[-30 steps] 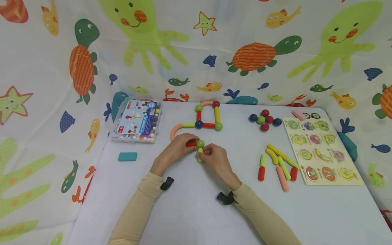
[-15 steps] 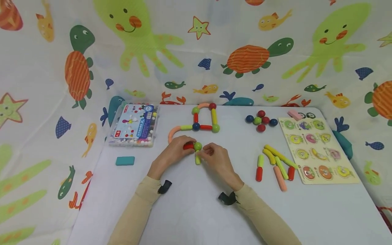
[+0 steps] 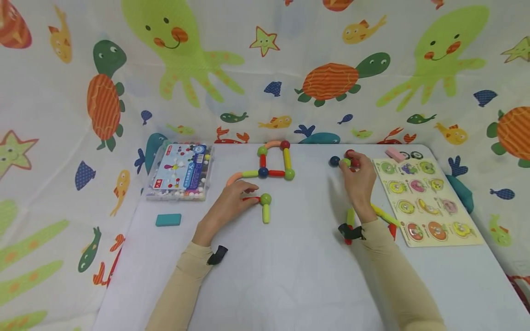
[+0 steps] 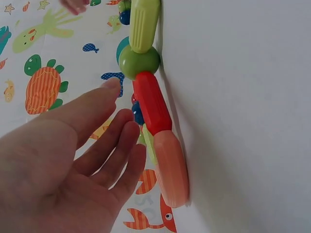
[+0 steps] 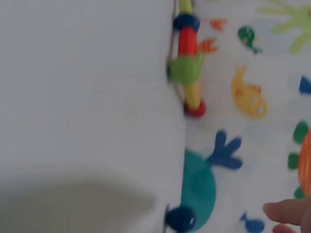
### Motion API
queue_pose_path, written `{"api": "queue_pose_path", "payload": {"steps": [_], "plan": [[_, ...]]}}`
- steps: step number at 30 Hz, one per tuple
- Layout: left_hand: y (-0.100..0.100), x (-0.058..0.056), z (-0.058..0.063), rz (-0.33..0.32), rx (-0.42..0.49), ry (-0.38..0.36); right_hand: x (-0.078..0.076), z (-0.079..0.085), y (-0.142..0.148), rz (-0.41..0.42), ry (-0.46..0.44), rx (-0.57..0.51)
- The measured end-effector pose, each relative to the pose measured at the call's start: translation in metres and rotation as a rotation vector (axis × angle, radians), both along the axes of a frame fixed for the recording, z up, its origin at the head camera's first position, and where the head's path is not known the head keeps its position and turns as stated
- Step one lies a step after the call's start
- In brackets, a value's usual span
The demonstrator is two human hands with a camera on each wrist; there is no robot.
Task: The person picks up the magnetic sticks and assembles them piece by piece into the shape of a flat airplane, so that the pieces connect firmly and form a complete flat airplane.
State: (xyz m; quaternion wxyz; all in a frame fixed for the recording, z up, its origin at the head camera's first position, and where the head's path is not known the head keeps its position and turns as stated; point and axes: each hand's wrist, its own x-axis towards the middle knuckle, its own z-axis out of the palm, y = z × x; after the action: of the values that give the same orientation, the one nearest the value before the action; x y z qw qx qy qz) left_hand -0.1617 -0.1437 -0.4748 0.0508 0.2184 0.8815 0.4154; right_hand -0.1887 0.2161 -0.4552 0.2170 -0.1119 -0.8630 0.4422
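My left hand (image 3: 225, 207) is beside a red rod joined to a green ball (image 3: 266, 199) and a yellow-green rod (image 3: 266, 214). In the left wrist view, the left hand's fingers are loosely extended next to the red rod (image 4: 153, 104), with a gap between them; a peach rod (image 4: 171, 170) adjoins the red one. At the right, my right hand (image 3: 359, 181) reaches over a cluster of balls, its fingertips near a green ball (image 3: 345, 162) and partly covering red ones. A dark blue ball (image 3: 334, 161) lies just left of them. The right wrist view shows just a fingertip (image 5: 284, 211).
Behind the left hand lies a joined frame of rods and balls around a blue ball (image 3: 263, 172). A plastic case (image 3: 180, 172) and teal block (image 3: 168, 219) stand left. At the right are a wooden puzzle board (image 3: 428, 202), a pink block (image 3: 395, 154) and rods partly under the right arm.
My right hand has left the green ball and yellow-green rod and moved right and away to the ball cluster. The left hand's fingers have loosened from the red rod.
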Motion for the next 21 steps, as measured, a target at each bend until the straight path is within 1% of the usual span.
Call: {"api": "queue_pose_path", "payload": {"steps": [2,5,8,12,14,17,21], "plan": [[-0.001,0.001,-0.001,0.005,0.021,0.017,-0.005,-0.004,0.013,-0.02,-0.067,0.019],[-0.001,0.003,-0.001,-0.001,0.04,0.036,-0.01,-0.009,0.025,-0.024,-0.172,0.054],[-0.001,0.007,-0.001,-0.02,0.055,0.049,-0.012,-0.012,0.03,-0.016,-0.291,0.068],[-0.001,0.013,-0.003,-0.041,0.077,0.041,-0.013,-0.014,0.033,-0.003,-0.419,0.066],[-0.001,0.016,-0.004,-0.048,0.092,0.019,-0.014,-0.015,0.034,0.002,-0.463,0.067],[0.0,0.018,-0.006,-0.064,0.114,-0.022,-0.014,-0.016,0.036,0.006,-0.504,0.08],[0.001,0.02,-0.008,-0.097,0.114,-0.058,-0.014,-0.015,0.038,0.025,-0.533,0.081]]}}
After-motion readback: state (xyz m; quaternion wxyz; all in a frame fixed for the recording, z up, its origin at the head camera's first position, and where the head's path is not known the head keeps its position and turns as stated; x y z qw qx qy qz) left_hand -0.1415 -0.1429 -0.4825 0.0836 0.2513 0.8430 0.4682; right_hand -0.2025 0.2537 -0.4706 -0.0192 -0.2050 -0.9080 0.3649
